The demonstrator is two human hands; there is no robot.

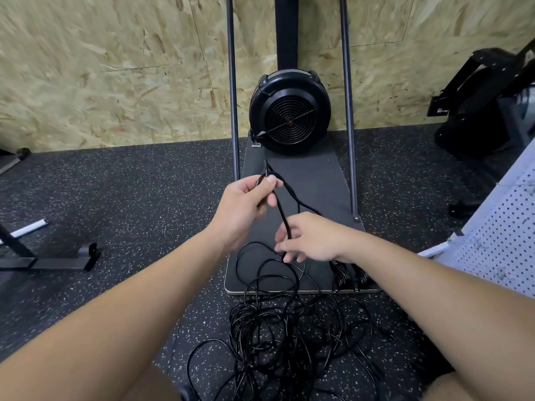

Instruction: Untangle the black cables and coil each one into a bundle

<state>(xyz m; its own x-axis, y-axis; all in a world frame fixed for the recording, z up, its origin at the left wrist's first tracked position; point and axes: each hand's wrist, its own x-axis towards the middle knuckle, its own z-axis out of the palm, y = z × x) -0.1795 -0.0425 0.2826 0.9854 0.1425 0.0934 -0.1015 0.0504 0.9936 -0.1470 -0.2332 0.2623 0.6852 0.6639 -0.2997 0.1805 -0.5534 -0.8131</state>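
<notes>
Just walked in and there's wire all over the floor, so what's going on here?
A person is sorting black cables. The left hand pinches one thin black cable near its end, and the right hand holds it lower down. The tangled pile of black cables lies loose on the speckled rubber floor, not yet coiled.

Speckled black rubber floor (pixel 115 198) under me. On it: tangled heap of black cables (pixel 289 328), partly overlapping the near edge of a dark flat platform (pixel 315 180). Two coiled cable bundles (pixel 348 274) sit on the platform's near right corner. Black fan housing (pixel 290 114) stands at its far end.
</notes>
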